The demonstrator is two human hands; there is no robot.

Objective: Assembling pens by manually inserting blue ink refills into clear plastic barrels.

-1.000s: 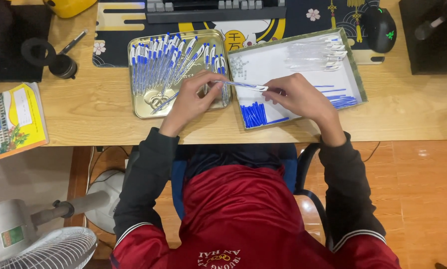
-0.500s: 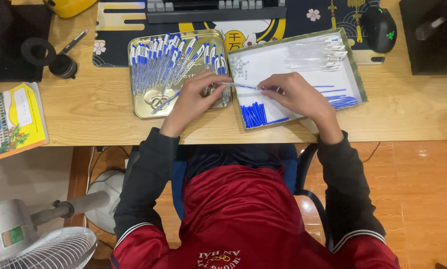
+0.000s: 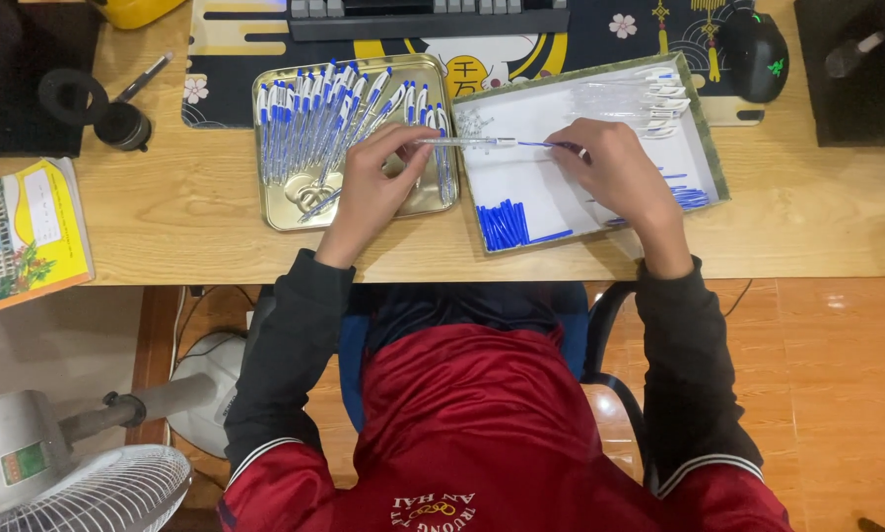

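Far left on the wooden bench (image 3: 167,222) lay a yellow picture booklet (image 3: 24,232), then a black roll of tape (image 3: 65,94). Next, the shallow silver metal tray (image 3: 283,212) packed with blue-and-white ballpoint pens (image 3: 309,113). Over its edge the left hand (image 3: 374,187) was pinched shut on a clear plastic pen barrel (image 3: 462,142), which now lay level across the gap between tray and box, higher than half a second earlier. The right hand (image 3: 615,172) had slid rightward, fingers closed on the thin blue ink refill (image 3: 539,145) at the barrel's end, so the two parts looked partly joined. Below lay loose blue refills (image 3: 504,225) in the white-lined cardboard box (image 3: 711,148)
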